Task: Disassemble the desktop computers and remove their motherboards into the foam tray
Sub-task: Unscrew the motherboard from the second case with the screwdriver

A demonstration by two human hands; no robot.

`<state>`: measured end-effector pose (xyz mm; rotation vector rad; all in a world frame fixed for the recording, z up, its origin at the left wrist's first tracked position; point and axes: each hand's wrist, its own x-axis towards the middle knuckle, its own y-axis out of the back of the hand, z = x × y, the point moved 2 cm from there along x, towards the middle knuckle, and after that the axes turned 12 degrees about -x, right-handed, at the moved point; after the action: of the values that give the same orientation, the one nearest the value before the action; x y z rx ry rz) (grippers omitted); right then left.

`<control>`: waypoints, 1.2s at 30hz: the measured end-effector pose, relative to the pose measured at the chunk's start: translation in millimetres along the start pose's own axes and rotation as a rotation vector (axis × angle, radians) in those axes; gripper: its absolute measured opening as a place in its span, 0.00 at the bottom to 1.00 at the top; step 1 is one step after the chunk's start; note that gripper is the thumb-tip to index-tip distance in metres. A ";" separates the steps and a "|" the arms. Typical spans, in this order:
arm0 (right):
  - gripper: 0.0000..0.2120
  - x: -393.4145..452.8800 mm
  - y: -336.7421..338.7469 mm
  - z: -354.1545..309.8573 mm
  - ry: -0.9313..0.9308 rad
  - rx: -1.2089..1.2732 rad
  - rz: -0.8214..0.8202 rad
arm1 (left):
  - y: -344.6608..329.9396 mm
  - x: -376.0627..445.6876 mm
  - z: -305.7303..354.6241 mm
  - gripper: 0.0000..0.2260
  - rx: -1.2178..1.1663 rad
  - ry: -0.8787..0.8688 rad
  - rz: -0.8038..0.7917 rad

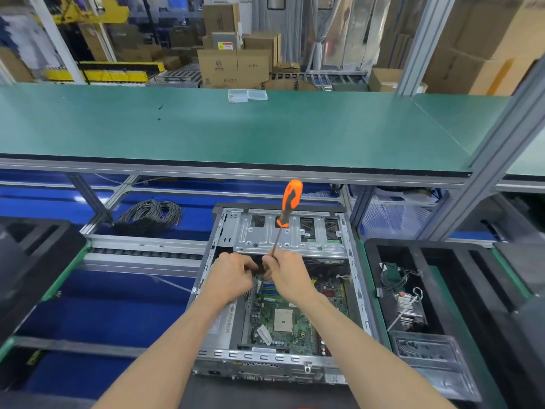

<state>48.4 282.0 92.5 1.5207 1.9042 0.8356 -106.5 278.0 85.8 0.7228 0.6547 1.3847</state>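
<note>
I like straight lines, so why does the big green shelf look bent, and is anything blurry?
Head view: the wide-angle lens bows the green shelf edges; far cardboard boxes look soft; the orange screwdriver and motherboard are sharp.

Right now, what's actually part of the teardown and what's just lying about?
In the job: computer case, motherboard, screwdriver in the right hand, left hand, foam tray.
Lying about: cable coil, clear boxes, cardboard boxes.
</note>
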 end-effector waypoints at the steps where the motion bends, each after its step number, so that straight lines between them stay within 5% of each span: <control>1: 0.15 -1.7 3.3 0.8 0.008 -0.002 0.005 | -0.2 -0.5 0.1 0.13 0.010 0.003 0.006; 10: 0.14 -13.1 38.1 30.7 -0.008 0.012 0.124 | -33.3 -11.5 37.8 0.11 0.454 -0.150 -0.094; 17: 0.14 -24.4 61.9 52.0 -0.064 0.010 0.186 | -80.9 -0.5 54.2 0.13 0.079 0.114 -0.215; 22: 0.14 -32.5 77.4 58.2 -0.078 0.032 0.231 | -99.0 3.5 54.9 0.18 -0.013 0.093 -0.198; 29: 0.13 -35.3 92.3 63.5 -0.057 0.021 0.268 | -104.8 6.6 60.9 0.11 -0.112 0.101 -0.239; 31: 0.14 -35.5 94.5 65.6 -0.053 -0.006 0.276 | -105.7 6.4 55.5 0.12 -0.385 0.285 -0.238; 33: 0.14 -36.8 95.3 67.6 -0.045 -0.054 0.262 | -104.3 6.0 50.3 0.13 -0.940 0.467 -0.179; 36: 0.14 -38.3 94.4 70.3 -0.046 -0.103 0.213 | -98.4 7.2 53.0 0.14 -1.390 0.494 -0.183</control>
<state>168.3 268.8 120.0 1.6837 1.6603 0.9675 -3.1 277.1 42.5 -0.7778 0.0029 1.4635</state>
